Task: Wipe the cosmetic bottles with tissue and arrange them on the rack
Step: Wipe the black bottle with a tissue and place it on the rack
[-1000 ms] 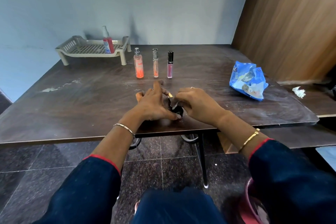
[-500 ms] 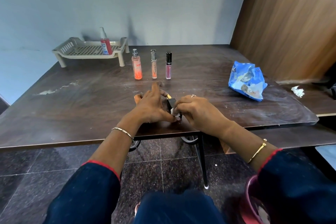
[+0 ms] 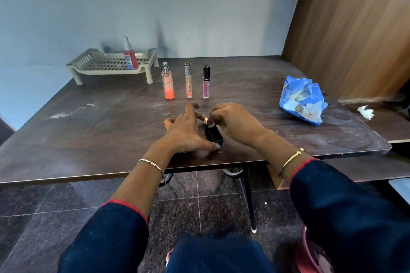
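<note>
The black bottle (image 3: pixel 214 134) lies on the counter (image 3: pixel 88 131) between my two hands, its gold end (image 3: pixel 205 119) pointing away from me. My left hand (image 3: pixel 185 133) grips it lengthwise: the thumb presses the near end and a finger reaches the gold end, while the forefinger sticks out straight beyond it. My right hand (image 3: pixel 235 122) is curled, its fingertips pinching a small bit of white tissue (image 3: pixel 210 125) against the far part of the bottle. Most of the tissue is hidden under those fingers, and the bottle's far side is covered too, so I cannot read any label.

Just beyond the hands three items stand upright in a row: an orange spray bottle (image 3: pixel 169 86), a peach tube (image 3: pixel 188 83) and a pink tube (image 3: pixel 206 83) with a black cap. Farther off, beyond and left of my left hand, the rack (image 3: pixel 99 66) carries a red spray bottle (image 3: pixel 130 57). Right of my right hand lies a blue packet (image 3: pixel 301 99), its print too blurred to read, and past it a crumpled white wad (image 3: pixel 365 112).
</note>
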Action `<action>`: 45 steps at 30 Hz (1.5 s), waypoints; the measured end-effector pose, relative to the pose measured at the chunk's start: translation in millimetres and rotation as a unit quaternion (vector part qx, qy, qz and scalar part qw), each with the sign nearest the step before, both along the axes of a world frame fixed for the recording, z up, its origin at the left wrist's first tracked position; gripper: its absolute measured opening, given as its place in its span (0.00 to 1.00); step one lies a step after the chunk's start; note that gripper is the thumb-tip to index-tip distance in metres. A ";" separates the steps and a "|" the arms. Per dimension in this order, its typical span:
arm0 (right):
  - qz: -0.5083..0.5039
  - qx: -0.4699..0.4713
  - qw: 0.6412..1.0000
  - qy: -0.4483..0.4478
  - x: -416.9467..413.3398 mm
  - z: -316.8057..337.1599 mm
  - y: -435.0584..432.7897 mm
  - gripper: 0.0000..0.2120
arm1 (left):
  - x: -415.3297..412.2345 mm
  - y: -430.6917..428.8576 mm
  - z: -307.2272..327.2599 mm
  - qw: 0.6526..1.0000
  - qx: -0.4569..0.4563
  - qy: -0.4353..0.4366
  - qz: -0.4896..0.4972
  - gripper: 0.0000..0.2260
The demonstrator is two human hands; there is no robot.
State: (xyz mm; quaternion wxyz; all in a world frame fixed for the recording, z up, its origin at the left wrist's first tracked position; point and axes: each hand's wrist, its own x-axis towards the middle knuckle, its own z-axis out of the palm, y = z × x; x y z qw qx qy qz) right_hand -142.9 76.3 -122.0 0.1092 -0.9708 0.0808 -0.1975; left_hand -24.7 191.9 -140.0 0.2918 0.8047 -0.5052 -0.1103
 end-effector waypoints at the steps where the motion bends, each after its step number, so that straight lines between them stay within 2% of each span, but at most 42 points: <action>1: -0.003 -0.002 1.000 0.002 1.8 1.0 -0.9 0.11 | 0.3 0.0 0.4 1.000 0.002 0.002 -0.001 0.46; 7: -0.022 0.014 1.000 0.012 -13.4 0.9 0.0 0.11 | -0.9 -1.3 3.6 0.999 0.043 -0.009 -0.003 0.45; 10: -0.012 0.047 0.998 0.042 -28.7 7.7 -7.9 0.14 | -0.6 -3.3 6.8 0.996 0.083 -0.029 -0.024 0.53; 12: -0.030 0.084 0.996 0.010 -38.6 7.7 -12.0 0.14 | -2.2 -5.3 11.0 0.992 0.112 -0.049 -0.041 0.56; 15: -0.076 0.121 0.988 -0.055 -46.9 1.5 -14.9 0.10 | -3.7 -10.1 16.7 0.988 0.127 -0.072 -0.045 0.54; 19: -0.109 0.182 0.971 -0.107 -49.2 -4.9 -15.4 0.09 | -6.2 -15.1 21.5 0.988 0.119 -0.085 -0.057 0.52; 23: -0.118 0.233 0.958 -0.121 -45.7 -7.5 -14.2 0.13 | -9.5 -15.3 14.9 0.994 0.067 -0.024 -0.082 0.51; 29: -0.134 0.258 0.947 -0.134 -32.3 -4.3 -8.9 0.08 | -4.7 -2.6 4.2 0.997 0.032 0.024 -0.073 0.48; 33: -0.117 0.243 0.957 -0.107 -20.8 -0.8 -2.0 0.07 | 3.6 3.7 2.5 0.994 0.052 0.049 -0.077 0.53; 36: -0.110 0.171 0.976 -0.084 -10.7 -1.4 0.4 0.07 | 5.7 4.7 -0.4 0.993 0.046 0.082 -0.075 0.58; 41: -0.069 0.057 0.996 -0.019 -4.9 -6.2 10.8 0.10 | 8.1 3.9 -4.0 0.995 0.020 0.070 -0.065 0.55; 45: -0.049 -0.004 0.999 -0.004 -10.2 -5.3 15.0 0.13 | 6.1 4.0 -5.5 0.997 0.002 0.059 -0.051 0.52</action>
